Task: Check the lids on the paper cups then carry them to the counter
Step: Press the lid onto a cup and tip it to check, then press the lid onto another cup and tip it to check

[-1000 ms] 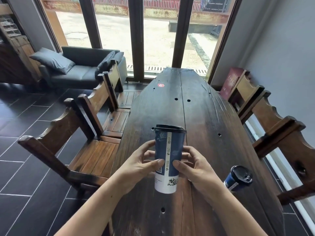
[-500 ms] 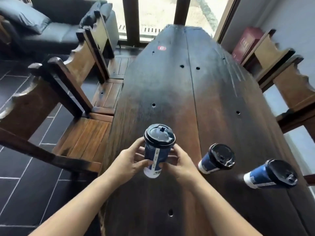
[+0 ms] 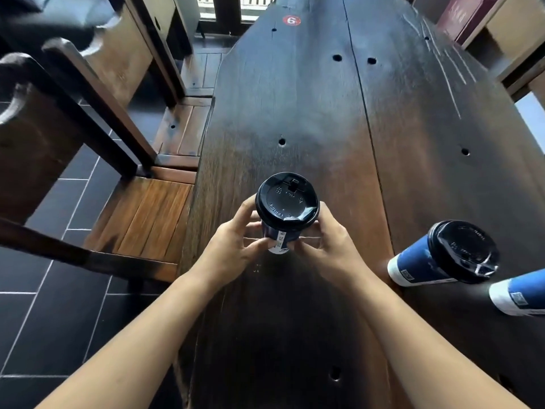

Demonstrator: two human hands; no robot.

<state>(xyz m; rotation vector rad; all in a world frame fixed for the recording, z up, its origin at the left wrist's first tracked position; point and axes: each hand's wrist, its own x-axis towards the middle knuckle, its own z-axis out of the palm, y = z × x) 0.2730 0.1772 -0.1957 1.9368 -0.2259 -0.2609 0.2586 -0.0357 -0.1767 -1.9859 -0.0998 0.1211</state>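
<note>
The fingers of the left hand and those of the right hand curl around the lower body of a blue paper cup with a white seam label, one hand on each side. The cup is upright under a round black plastic lid, which has a small tab on its far side. Whether the cup's base touches the long dark wooden surface cannot be told. To the right, well apart from the hands, a second blue paper cup with a black lid stands on the surface. Just beside it, a third blue cup is cut off by the frame edge. A round red sticker marked 6 lies at the far end. Brown wooden chairs stand along the left side on a dark tiled floor.
</note>
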